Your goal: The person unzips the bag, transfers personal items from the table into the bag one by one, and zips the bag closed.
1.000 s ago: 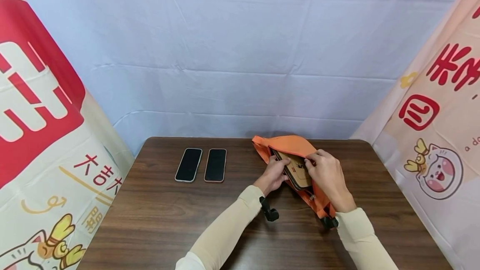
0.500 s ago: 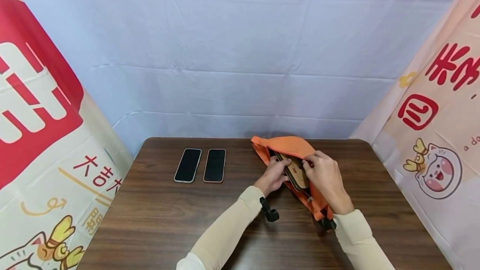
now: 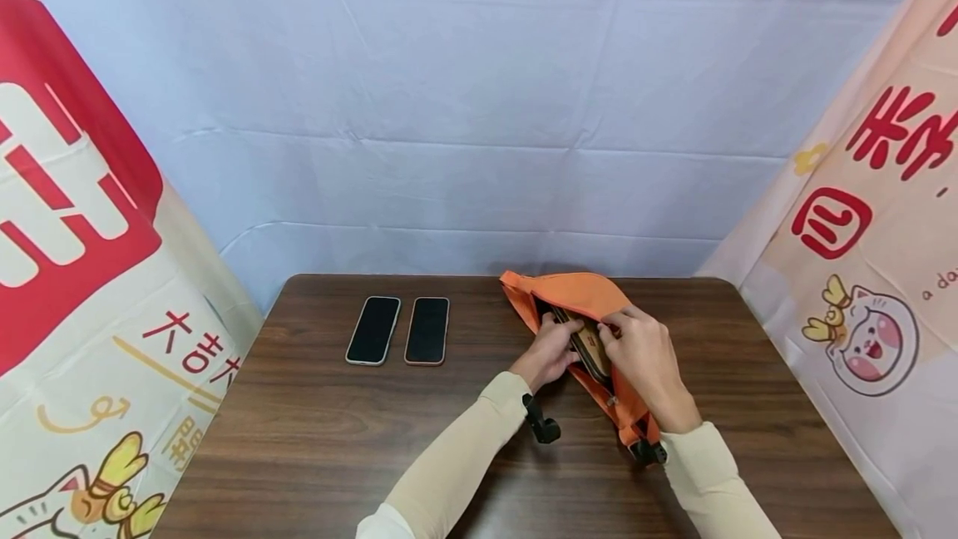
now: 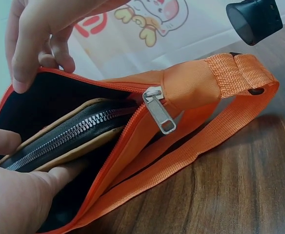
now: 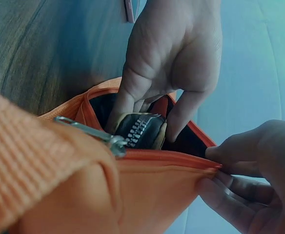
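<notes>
An orange waist bag (image 3: 580, 289) lies at the right of the table, its zipped mouth spread apart. Partly inside it is a tan zip wallet (image 3: 590, 352), whose black edge and silver zipper show in the left wrist view. My left hand (image 3: 552, 349) grips the wallet between thumb and fingers, reaching into the mouth. With thumb and fingers, my right hand (image 3: 645, 360) pinches the bag's rim and holds it up, as the right wrist view also shows. The bag's metal zipper pull (image 4: 160, 117) hangs at one end of the opening. The wallet's lower part is hidden in the bag.
Two phones, a left one (image 3: 373, 330) and a right one (image 3: 427, 331), lie side by side, dark screens up, left of the bag. The bag's orange strap (image 4: 181, 161) loops onto the wooden table (image 3: 314, 439). A pale cloth (image 3: 464, 106) hangs behind the table.
The wallet has tilted and sunk further into the bag, so less of its tan face shows. My right hand has shifted slightly left with the rim. Both phones stay put.
</notes>
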A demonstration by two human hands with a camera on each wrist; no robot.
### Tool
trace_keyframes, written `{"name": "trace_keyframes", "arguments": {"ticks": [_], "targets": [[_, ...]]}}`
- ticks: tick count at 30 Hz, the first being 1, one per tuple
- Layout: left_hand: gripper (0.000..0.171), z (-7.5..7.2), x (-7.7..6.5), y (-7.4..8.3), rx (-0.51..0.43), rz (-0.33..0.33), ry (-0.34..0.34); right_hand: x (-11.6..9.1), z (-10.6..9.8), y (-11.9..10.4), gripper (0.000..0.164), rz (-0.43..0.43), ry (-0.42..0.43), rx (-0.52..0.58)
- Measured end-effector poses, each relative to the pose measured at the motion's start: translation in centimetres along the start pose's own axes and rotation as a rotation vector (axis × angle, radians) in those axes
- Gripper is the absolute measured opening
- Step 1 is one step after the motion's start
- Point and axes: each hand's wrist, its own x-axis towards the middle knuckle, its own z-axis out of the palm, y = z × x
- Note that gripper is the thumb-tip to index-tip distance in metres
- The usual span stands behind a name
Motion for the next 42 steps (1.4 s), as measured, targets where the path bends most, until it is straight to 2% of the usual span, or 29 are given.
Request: {"name": "trace_keyframes", "arguments": {"ticks": [5,10,19,27,31,36,42], "targets": [[0.08,-0.06,0.08,-0.18,0.004,-0.004,-0.011,-0.18,0.13,-0.09,0.008,-0.006,-0.01,-0.006],[0.093,-0.13,0.28,-0.46,0.006,-0.008,0.001,-0.22,0.24,-0.27,0.008,-0.011,-0.016,-0.001],[0.093,-0.1,0.44,-0.74,0.024,-0.018,0.018,-0.26,0.35,-0.69,0.007,-0.017,-0.028,0.0],[0.09,-0.38,0.5,-1.01,0.029,-0.016,0.005,-0.17,0.38,-0.78,0.007,-0.011,-0.039,-0.007],[0.084,-0.43,0.35,-0.9,0.116,-0.01,0.022,-0.18,0.34,-0.79,0.007,-0.013,-0.046,-0.008],[0.075,-0.37,0.02,-0.65,0.265,-0.006,0.077,-0.17,0.29,-0.81,0.007,-0.014,-0.054,-0.009],[0.048,-0.28,-0.11,-0.65,0.281,-0.015,0.073,-0.13,0.39,-0.82,0.005,-0.032,-0.038,-0.011]]}}
